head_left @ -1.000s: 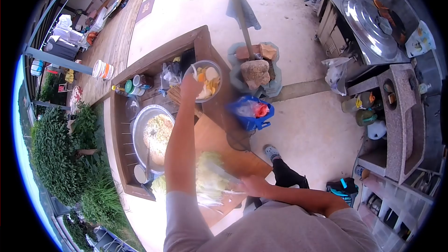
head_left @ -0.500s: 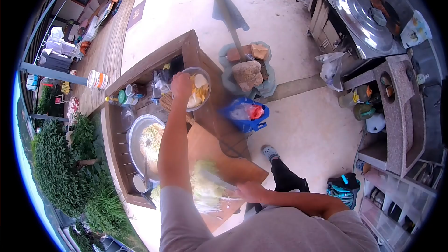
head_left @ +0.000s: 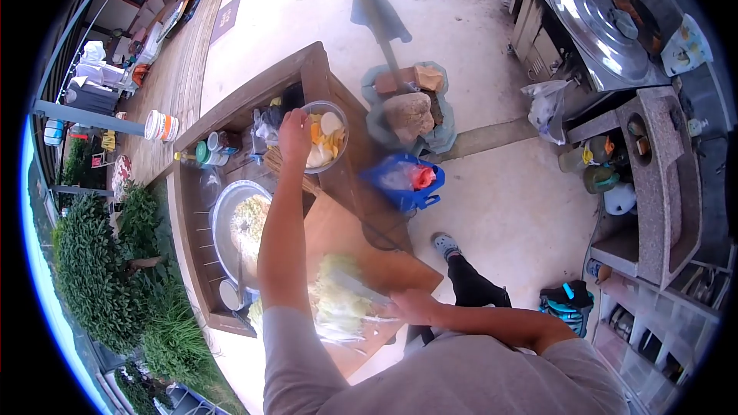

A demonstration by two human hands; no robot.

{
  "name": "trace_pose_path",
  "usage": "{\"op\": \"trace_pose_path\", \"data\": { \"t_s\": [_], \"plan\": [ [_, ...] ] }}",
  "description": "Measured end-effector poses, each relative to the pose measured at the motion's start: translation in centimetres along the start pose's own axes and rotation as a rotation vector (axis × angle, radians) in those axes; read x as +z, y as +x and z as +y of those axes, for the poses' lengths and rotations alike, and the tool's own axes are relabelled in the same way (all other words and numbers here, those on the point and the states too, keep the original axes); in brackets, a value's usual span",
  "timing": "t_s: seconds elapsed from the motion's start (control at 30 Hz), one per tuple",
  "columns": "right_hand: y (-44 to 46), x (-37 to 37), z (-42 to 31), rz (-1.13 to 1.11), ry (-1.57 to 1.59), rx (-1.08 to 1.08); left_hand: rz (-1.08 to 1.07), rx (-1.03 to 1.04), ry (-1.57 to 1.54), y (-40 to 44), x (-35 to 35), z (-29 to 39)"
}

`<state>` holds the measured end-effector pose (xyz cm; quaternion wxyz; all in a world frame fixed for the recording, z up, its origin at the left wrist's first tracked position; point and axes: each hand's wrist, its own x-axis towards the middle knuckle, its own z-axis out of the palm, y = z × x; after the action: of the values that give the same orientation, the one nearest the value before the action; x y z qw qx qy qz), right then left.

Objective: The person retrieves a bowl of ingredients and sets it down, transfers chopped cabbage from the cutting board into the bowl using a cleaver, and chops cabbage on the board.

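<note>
Left hand (head_left: 294, 134) touches the bowl (head_left: 346, 141), perhaps steadying it, grip unclear; right hand (head_left: 413, 307) clasps a knife (head_left: 372, 296) at the cabbage (head_left: 338, 311).

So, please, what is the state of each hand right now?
Left hand: at the rim of the bowl; whether its grip is closed cannot be told.
Right hand: closed, holding a knife.

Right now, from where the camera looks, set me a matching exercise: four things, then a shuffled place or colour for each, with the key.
1. Clear bowl
2. Bag
3. Bucket
4. Leafy vegetable

A. White with an orange band
B. On the brown board
C. At the left hand
D. Blue, with something red inside

Pairs: 1-C, 2-D, 3-A, 4-B
</note>
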<state>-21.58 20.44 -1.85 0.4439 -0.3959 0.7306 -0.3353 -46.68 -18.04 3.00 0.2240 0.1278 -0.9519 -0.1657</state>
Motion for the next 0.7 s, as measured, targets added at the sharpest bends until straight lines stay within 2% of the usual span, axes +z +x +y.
{"op": "trace_pose_path", "data": {
  "t_s": [0.2, 0.33, 0.4, 0.47, 0.53, 0.6, 0.7],
  "plan": [
    [-0.4, -0.4, -0.7, 0.053, -0.056, -0.043, -0.068, -0.123, -0.132, -3.3, -2.8, -0.3],
    [-1.1, -2.2, -1.9, 0.118, -0.1, -0.128, -0.097, -0.207, -0.457, -11.2, -8.9, 1.9],
    [-1.2, -3.2, -2.7, 0.199, -0.075, -0.169, 0.023, -0.281, -0.504, -17.5, -12.8, 3.4],
    [-1.1, -4.4, -3.4, 0.275, -0.089, -0.204, 0.125, -0.344, -0.422, -24.8, -16.2, 3.7],
    [-0.4, -5.4, -4.0, 0.348, -0.142, -0.237, 0.161, -0.457, -0.284, -33.5, -18.9, 3.3],
    [0.4, -5.7, -4.4, 0.328, -0.224, -0.154, 0.174, -0.647, -0.278, -41.9, -20.3, 3.6],
    [1.4, -5.6, -4.7, 0.357, -0.353, -0.097, 0.166, -0.731, -0.202, -53.0, -21.0, 4.1]
  ]
}}
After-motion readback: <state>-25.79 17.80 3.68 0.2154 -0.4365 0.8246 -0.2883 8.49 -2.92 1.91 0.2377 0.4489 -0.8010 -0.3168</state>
